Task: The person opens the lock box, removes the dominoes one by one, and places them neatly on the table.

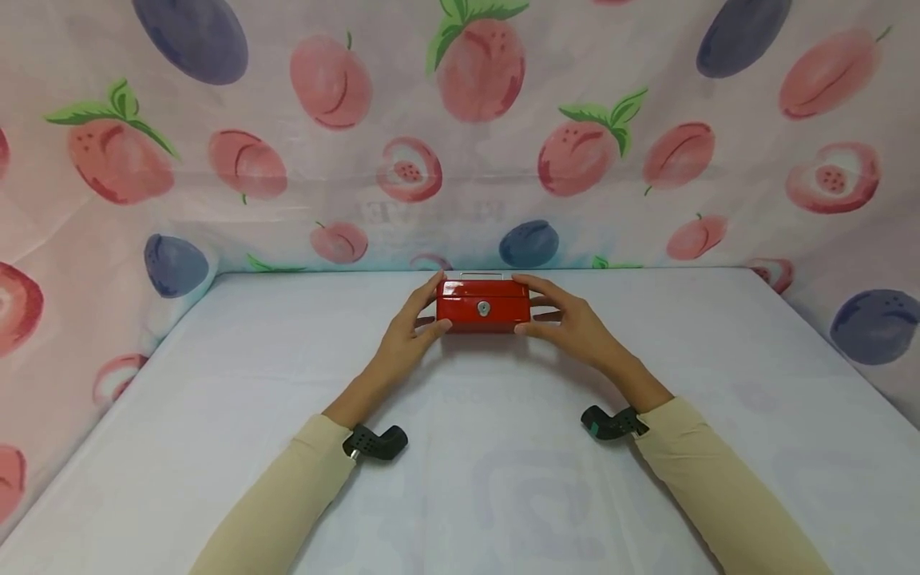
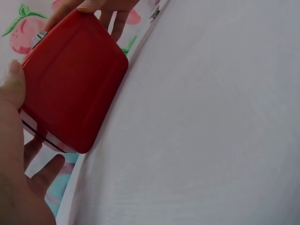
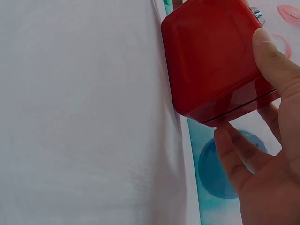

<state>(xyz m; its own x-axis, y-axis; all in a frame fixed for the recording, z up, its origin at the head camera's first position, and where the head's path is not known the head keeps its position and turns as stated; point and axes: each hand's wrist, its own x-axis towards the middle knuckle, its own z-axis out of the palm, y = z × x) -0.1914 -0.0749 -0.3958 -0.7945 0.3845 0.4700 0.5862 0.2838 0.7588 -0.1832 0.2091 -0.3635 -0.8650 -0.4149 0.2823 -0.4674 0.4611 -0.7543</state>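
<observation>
I can read no word or number for certain. On the fruit-print backdrop (image 1: 467,180), a little above the far edge of the desk (image 1: 230,375), a faint line of lettering (image 1: 394,212) shows in the head view, too pale for me to make out. On the desk's white cover, large greyish shapes (image 1: 535,543) show; I cannot tell whether they are letters.

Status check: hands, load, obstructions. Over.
Left hand and right hand gripping opposite ends of glossy red rectangular metal-looking box. Box closed. No obstruction visible.
</observation>
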